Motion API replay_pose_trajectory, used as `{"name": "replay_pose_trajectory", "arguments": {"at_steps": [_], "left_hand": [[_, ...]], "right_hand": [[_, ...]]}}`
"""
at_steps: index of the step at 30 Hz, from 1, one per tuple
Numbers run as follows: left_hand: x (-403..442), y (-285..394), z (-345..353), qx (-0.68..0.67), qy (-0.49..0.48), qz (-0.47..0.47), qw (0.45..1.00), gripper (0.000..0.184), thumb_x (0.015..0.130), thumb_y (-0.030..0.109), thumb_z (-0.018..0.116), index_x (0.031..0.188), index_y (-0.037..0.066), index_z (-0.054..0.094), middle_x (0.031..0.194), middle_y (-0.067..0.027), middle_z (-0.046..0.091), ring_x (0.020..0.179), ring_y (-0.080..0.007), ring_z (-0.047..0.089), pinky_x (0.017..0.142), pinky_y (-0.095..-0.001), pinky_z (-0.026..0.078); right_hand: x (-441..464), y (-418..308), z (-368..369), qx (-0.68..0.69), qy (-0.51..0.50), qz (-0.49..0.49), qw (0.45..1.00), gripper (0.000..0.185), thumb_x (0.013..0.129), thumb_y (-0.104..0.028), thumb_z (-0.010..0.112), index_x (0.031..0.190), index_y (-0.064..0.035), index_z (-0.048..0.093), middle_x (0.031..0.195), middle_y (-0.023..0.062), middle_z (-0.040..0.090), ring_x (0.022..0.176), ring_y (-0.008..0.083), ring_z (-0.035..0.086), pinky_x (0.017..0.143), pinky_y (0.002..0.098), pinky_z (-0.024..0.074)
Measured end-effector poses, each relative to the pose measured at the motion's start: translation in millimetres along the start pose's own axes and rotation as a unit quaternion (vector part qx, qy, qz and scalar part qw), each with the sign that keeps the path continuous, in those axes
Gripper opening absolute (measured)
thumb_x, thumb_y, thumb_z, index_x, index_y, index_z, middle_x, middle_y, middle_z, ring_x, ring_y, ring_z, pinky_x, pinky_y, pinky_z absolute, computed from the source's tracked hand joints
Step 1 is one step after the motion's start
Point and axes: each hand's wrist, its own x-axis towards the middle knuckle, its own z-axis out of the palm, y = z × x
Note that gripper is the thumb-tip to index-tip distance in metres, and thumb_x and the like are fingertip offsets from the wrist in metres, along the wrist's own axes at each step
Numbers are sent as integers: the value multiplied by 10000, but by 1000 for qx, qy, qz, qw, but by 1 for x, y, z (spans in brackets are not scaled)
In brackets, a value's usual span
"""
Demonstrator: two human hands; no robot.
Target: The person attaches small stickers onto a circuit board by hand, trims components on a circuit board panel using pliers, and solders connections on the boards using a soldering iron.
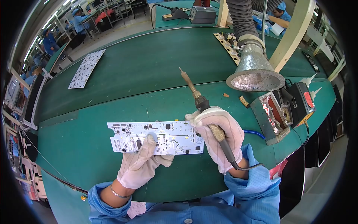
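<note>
A white printed circuit board (167,138) with small dark components and yellow squares is held level in front of me. My left hand (143,160), in a white glove, grips its lower edge, the thumb lying on top. At the board's right end is my gloved right hand (220,134), closed around a soldering iron (201,101). The iron's tip points up and away from the board, toward the far side. Its dark cord runs down past my right wrist. Fingers of the right hand touch or nearly touch the board's upper right corner; the exact contact is hidden.
Another white board (86,70) lies on the green bench at the far left. A metal fume-extraction hood (255,69) hangs at the upper right, beside a board with components (227,46). A soldering station (300,102) and a metal box (270,117) stand right. People sit at distant benches.
</note>
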Motion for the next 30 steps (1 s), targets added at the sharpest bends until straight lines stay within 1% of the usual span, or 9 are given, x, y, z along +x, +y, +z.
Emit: {"name": "replay_pose_trajectory", "arguments": {"at_steps": [4,7,10,13,16,19,22,28,30], "left_hand": [[1,-3,-2,-25,-7,7,1000,380,1098,274,444,1197,-75,559,950,-161,701,775,-168,685,680,-286,577],[0,-1,5,42,19,7,999,424,1103,354,414,1162,-40,558,926,-92,674,724,-108,599,625,-241,493],[-1,-1,7,15,28,-2,999,416,1103,345,418,1163,-42,559,927,-90,677,731,-110,604,634,-240,500],[-1,-1,4,18,11,4,1000,415,1103,344,419,1162,-43,559,927,-89,679,736,-110,607,640,-238,504],[0,-4,-4,-21,-20,2,1000,376,1095,279,455,1256,-55,515,991,-167,703,809,-166,685,730,-269,559],[-1,-1,8,20,31,3,999,424,1101,358,418,1176,-36,553,917,-94,679,721,-115,603,627,-244,494],[-1,0,11,6,42,-2,999,427,1102,360,416,1184,-38,548,910,-96,676,707,-119,597,622,-243,488],[-1,2,11,3,27,-2,1000,433,1102,373,409,1178,-30,546,876,-91,665,692,-117,578,616,-240,476],[0,0,7,23,10,7,1000,439,1100,383,410,1176,-28,545,865,-89,662,693,-115,576,612,-240,473]], "right_hand": [[1,-4,-1,-16,0,-8,1000,207,803,17,762,986,-62,708,976,93,735,908,251,718,803,342,575],[1,-3,-1,-9,1,-8,1000,210,800,14,765,987,-66,714,981,89,736,906,251,716,801,342,574],[-1,-2,-2,-13,-1,-6,1000,215,797,13,767,989,-70,717,991,84,739,905,255,714,800,343,574],[-2,-1,-1,-12,-1,1,1000,221,795,13,767,992,-74,717,999,81,740,907,259,713,802,345,574],[-2,-2,-1,-16,1,-2,1000,224,796,12,768,994,-80,718,1001,80,740,910,261,713,804,347,574],[-1,-3,-2,-20,2,-3,1000,222,800,11,766,994,-84,719,1003,81,740,915,262,712,806,349,574],[-1,-2,-2,-15,1,-5,1000,216,806,9,762,995,-85,719,1005,79,739,918,261,712,808,349,574],[-1,0,-2,-21,0,-19,1000,207,813,6,758,996,-83,721,1007,75,738,917,253,713,805,343,575],[-2,1,-2,-22,0,-17,1000,207,812,6,758,995,-82,721,1007,74,738,917,252,713,805,343,575]]}}
